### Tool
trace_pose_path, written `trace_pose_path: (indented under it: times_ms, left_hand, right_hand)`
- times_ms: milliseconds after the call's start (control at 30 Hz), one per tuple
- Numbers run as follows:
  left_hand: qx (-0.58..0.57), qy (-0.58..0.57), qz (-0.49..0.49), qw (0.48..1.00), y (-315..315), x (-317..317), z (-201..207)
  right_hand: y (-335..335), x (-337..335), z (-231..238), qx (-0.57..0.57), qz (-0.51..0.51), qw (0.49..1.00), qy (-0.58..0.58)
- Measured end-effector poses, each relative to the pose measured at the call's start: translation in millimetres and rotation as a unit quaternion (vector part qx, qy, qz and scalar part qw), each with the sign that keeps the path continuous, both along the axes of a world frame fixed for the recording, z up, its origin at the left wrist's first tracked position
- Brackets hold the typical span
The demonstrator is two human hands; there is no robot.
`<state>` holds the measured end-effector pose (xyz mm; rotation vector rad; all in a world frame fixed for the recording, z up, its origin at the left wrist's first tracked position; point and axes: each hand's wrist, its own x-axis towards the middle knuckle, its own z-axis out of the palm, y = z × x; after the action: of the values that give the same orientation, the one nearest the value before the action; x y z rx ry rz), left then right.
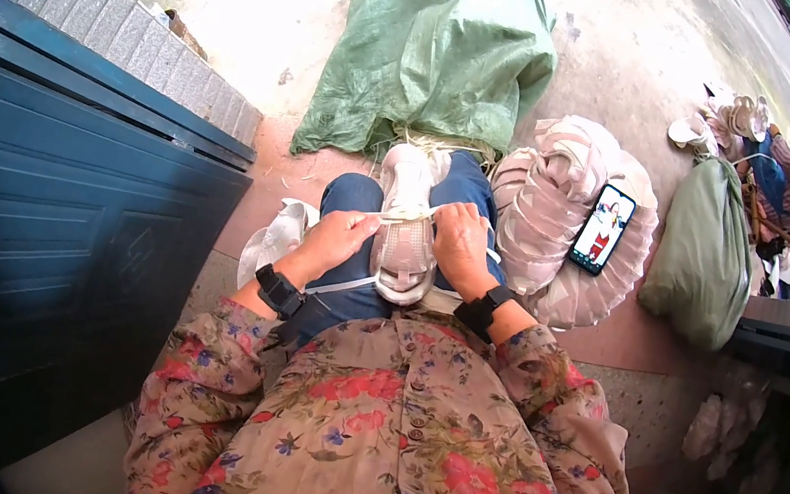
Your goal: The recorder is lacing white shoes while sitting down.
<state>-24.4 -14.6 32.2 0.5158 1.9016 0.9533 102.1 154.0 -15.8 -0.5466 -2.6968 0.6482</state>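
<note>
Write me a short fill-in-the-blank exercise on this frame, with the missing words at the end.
1. The left hand and right hand hold a lace over a pale ____.
2. A phone lies on layered pale pieces to the person's ____.
3. The large sack beyond the knees is ____ in colour.
4. The bands on both wrists are ____.

Missing words: shoe; right; green; black.

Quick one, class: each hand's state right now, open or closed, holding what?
Left hand: closed, pinching white lace.
Right hand: closed, also pinching lace, over the pale shoe.
</note>
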Motion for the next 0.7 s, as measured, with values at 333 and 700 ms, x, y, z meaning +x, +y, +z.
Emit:
trace_pose_path:
  times_ms: [333,700]
  left_hand:
    - [-0.002,0.034,0.045,0.998,-3,8,-22]
    - [-0.044,0.262,0.019,0.964,8,13,-22]
  right_hand:
    - [4,-5,15,0.110,0.143,0.979,-0.095]
    - [6,-2,20,0.060,0.038,0.996,-0.050]
